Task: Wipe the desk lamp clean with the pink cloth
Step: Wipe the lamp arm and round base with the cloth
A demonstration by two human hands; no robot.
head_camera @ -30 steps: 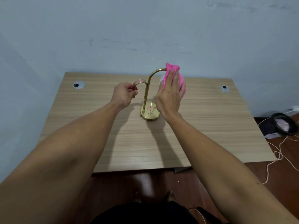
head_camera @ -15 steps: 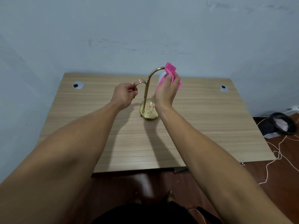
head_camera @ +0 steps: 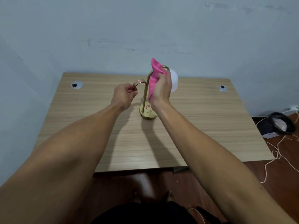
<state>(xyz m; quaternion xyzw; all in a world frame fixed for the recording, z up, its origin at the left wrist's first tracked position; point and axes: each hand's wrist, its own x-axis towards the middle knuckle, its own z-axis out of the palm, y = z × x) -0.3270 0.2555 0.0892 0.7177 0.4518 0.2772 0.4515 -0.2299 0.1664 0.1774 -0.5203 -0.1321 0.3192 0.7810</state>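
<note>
A brass desk lamp (head_camera: 145,96) stands on its round base (head_camera: 148,114) near the middle of the wooden desk (head_camera: 202,126). It has two curved arms. My left hand (head_camera: 124,95) pinches the end of the shorter left arm (head_camera: 138,82). My right hand (head_camera: 161,89) grips the pink cloth (head_camera: 155,76) and presses it against the taller arm, near the top of its curve. A white shade (head_camera: 174,80) shows just behind my right hand, partly hidden by it.
Two round cable grommets sit in the desk's far corners, one on the left (head_camera: 77,85) and one on the right (head_camera: 222,88). A wall rises right behind the desk. On the floor at right lie a dark basket (head_camera: 278,124) and loose white cords (head_camera: 275,152).
My right hand has carried the pink cloth leftward, from the white shade's side onto the tall arm's curve and stem. The left hand has kept its hold.
</note>
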